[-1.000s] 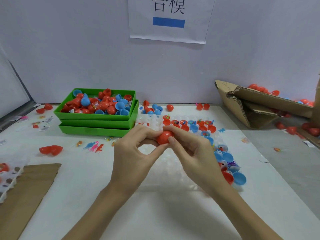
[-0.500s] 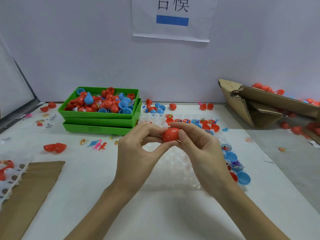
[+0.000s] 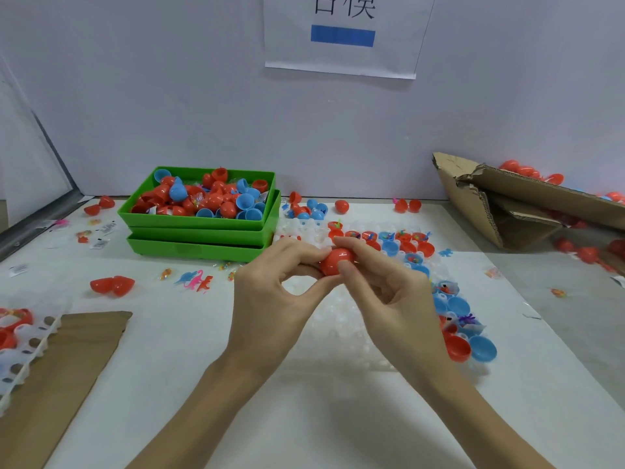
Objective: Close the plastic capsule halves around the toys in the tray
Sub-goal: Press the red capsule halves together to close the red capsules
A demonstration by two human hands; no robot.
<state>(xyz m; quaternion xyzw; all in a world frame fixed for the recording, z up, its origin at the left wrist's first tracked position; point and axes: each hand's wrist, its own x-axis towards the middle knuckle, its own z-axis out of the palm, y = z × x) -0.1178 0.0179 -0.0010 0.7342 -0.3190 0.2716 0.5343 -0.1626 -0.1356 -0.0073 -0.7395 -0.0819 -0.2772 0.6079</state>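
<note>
Both hands meet above the middle of the table (image 3: 338, 418), pinching one red capsule (image 3: 337, 261) between them: the left hand (image 3: 270, 296) holds its left end with thumb and forefinger curled round it, and the right hand (image 3: 389, 296) presses its right side with thumb in front and fingers (image 3: 351, 247) over the top. The capsule looks closed or very nearly so; whether its seam has fully snapped cannot be told. Beneath the hands lies the clear plastic tray (image 3: 338, 319), whose near pockets appear bare, while open red and blue halves with small toys (image 3: 411, 247) fill the far rows and right edge. So a good share remains, I judge. To the far left stand stacked green bins (image 3: 203, 236) heaped with capsule parts.
</note>
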